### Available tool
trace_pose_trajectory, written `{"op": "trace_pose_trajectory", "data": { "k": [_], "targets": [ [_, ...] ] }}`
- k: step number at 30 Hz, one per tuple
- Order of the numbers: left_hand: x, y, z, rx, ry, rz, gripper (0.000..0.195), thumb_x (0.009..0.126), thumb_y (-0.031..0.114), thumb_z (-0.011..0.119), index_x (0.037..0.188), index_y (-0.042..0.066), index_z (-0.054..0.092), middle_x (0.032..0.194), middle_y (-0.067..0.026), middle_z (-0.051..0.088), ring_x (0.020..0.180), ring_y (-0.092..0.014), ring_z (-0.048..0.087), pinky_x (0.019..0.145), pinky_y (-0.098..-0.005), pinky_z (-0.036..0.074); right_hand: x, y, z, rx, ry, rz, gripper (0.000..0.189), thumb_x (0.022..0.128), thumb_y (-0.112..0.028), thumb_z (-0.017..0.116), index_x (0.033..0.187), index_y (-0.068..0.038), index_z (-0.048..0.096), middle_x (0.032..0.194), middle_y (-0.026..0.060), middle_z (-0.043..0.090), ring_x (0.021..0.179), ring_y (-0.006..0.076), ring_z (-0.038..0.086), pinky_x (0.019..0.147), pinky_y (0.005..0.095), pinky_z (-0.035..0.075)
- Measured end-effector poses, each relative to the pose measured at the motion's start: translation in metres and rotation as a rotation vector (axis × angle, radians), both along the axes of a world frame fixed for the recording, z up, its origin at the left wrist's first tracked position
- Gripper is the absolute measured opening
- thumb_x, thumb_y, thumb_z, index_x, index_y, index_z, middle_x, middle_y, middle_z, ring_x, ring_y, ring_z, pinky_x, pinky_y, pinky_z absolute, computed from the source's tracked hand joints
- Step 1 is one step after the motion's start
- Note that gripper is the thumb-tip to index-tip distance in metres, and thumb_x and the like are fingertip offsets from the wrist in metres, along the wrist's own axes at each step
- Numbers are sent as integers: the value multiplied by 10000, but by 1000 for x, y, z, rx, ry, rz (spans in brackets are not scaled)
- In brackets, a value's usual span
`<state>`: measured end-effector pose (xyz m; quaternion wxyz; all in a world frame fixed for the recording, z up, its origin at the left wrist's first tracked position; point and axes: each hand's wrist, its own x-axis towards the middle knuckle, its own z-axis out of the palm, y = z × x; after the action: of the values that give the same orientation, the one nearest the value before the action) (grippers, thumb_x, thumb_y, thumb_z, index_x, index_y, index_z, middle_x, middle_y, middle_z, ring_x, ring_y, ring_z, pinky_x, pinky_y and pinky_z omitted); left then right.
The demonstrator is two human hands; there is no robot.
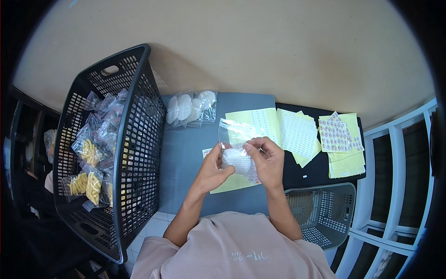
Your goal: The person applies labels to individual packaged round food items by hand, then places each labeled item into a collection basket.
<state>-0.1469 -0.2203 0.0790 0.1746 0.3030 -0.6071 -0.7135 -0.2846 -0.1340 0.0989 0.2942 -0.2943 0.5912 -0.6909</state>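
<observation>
A clear plastic bag point(240, 130) with a stack of white ribbed pads point(237, 159) inside is held between my two hands above the table. My left hand point(213, 171) grips its left side, thumb across the lower front. On the right, my right hand point(267, 161) pinches the bag's other side with thumb and index finger. Underneath lie yellow-backed sticker sheets; one sheet point(270, 122) bears rows of small printed labels, and another sheet point(223, 185) is partly covered by my hands and the bag.
At left stands a large black plastic crate point(139, 146) holding several bags of yellow snack-like pieces point(91, 153). Bagged white round pads point(186, 106) lie at the table's back. More label sheets point(299, 134) and round-sticker sheets point(334, 136) are at right, above a grey-green basket point(322, 190).
</observation>
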Motion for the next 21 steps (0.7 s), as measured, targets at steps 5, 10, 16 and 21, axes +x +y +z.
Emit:
{"op": "trace_pose_trajectory", "data": {
  "k": [5, 10, 16, 21],
  "targets": [
    [4, 14, -4, 272, 168, -24, 449, 781, -44, 572, 1214, -2, 459, 1012, -70, 566, 864, -123, 551, 744, -263, 450, -8, 3, -12, -50, -60, -30, 90, 876, 1, 617, 951, 50, 614, 836, 62, 635, 776, 102, 582, 721, 227, 469],
    [13, 13, -32, 162, 95, 85, 151, 862, 101, 673, 980, 23, 620, 914, -36, 607, 844, -94, 558, 741, -242, 432, 9, 13, -37, 44, -108, 67, 127, 860, -21, 650, 976, 26, 628, 882, 32, 627, 816, 86, 568, 740, 228, 460],
    [40, 20, -60, 188, 176, 196, 115, 884, 42, 631, 993, 15, 603, 974, -44, 617, 906, -109, 561, 829, -273, 440, 38, 31, -65, 165, -126, 188, 121, 842, -38, 681, 932, 41, 667, 854, 45, 642, 768, 84, 578, 690, 231, 471],
    [66, 33, -76, 296, 137, 243, 145, 918, 70, 594, 1052, 17, 586, 985, -37, 614, 911, -105, 561, 821, -256, 442, 57, 39, -76, 96, -300, 272, 96, 837, -16, 692, 912, 44, 688, 848, 48, 631, 796, 85, 582, 707, 231, 486]
  ]
}}
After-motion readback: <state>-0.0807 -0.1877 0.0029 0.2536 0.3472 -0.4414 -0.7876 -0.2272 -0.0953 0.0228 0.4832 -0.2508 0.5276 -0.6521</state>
